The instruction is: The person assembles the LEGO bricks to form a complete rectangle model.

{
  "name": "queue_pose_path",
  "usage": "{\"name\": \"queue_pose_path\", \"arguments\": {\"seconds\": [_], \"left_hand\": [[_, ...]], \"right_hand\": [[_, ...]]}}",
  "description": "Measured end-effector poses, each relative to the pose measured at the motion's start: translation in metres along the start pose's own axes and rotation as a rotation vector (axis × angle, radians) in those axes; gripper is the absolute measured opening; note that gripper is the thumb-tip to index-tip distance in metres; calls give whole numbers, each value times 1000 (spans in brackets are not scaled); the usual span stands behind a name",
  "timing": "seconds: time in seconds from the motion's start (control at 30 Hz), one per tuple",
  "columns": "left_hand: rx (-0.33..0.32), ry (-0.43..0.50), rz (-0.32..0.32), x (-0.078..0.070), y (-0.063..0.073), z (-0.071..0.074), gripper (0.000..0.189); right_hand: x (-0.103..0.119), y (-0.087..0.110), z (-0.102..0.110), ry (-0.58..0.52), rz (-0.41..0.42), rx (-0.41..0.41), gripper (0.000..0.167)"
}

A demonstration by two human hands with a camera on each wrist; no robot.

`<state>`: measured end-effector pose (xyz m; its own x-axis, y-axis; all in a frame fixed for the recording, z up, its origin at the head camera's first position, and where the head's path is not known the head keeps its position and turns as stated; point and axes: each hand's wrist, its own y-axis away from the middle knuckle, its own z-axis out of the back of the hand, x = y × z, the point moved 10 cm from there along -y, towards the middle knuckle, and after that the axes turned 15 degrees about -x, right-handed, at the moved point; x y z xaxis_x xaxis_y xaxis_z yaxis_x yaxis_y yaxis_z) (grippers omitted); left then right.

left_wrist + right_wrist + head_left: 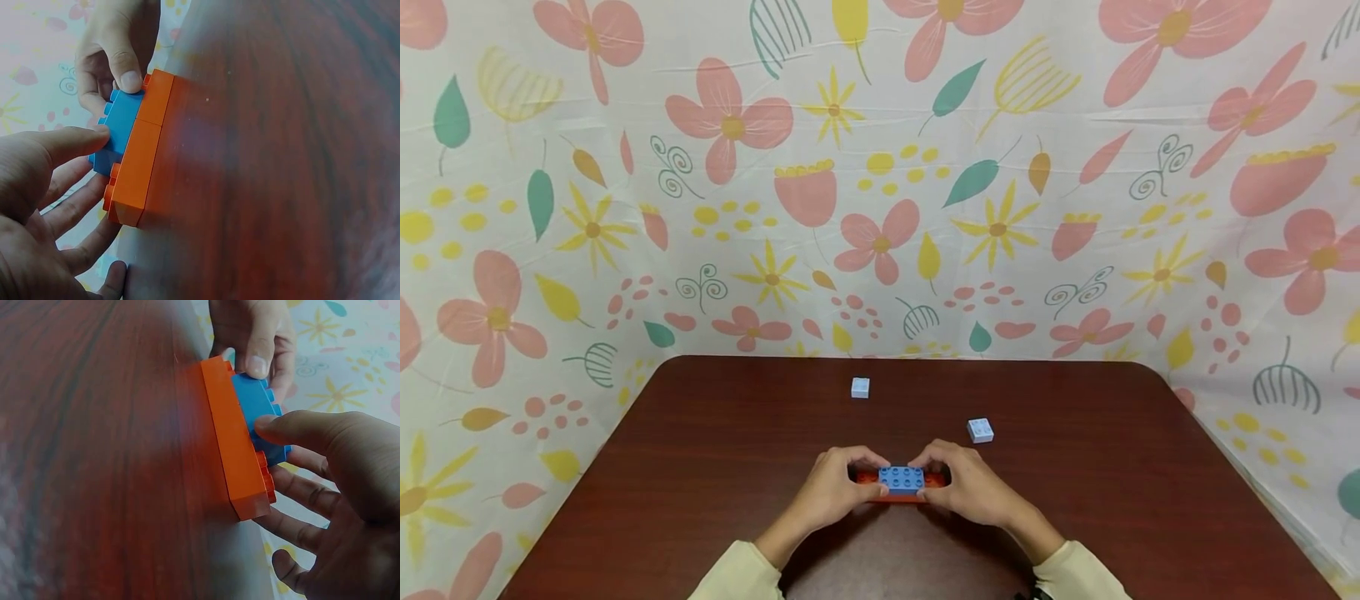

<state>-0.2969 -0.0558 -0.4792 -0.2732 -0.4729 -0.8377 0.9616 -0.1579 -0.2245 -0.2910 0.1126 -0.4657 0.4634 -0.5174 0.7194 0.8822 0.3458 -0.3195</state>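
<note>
A blue building brick (901, 479) with two rows of studs sits across the middle of a row of orange bricks (139, 169). In the left wrist view a seam divides that row in two, and bare orange studs show at both ends. My left hand (838, 487) pinches the left end of the blue brick, thumb on the near side and fingers behind. At the right end my right hand (964, 483) pinches it the same way. In the right wrist view the right thumb (294, 428) presses the blue side face. The orange row rests on the table.
Two small pale blue bricks lie farther back on the dark wooden table (737, 425): one brick (861, 387) at the back middle, the other brick (980, 430) beyond my right hand. A flower-patterned cloth (880, 167) hangs behind and along the sides.
</note>
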Motion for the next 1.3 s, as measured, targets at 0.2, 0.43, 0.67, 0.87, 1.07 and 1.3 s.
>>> {"name": "queue_pose_path", "arguments": {"seconds": [0.2,0.43,0.67,0.87,1.07,1.3], "left_hand": [[0,-14,9,2,-1,0,24],[8,-19,3,0,-1,-2,24],[9,-46,-31,-5,-1,-1,22],[11,-84,-65,-9,0,-1,24],[7,-84,-75,-11,0,0,24],[1,-103,-74,-10,0,1,24]], "right_hand": [[-1,1,0,1,-5,6,29],[0,2,0,8,5,25,29],[7,2,2,45,73,23,31],[9,-2,8,93,81,48,35],[4,-12,26,61,48,64,40],[-9,-24,52,89,78,20,40]]}}
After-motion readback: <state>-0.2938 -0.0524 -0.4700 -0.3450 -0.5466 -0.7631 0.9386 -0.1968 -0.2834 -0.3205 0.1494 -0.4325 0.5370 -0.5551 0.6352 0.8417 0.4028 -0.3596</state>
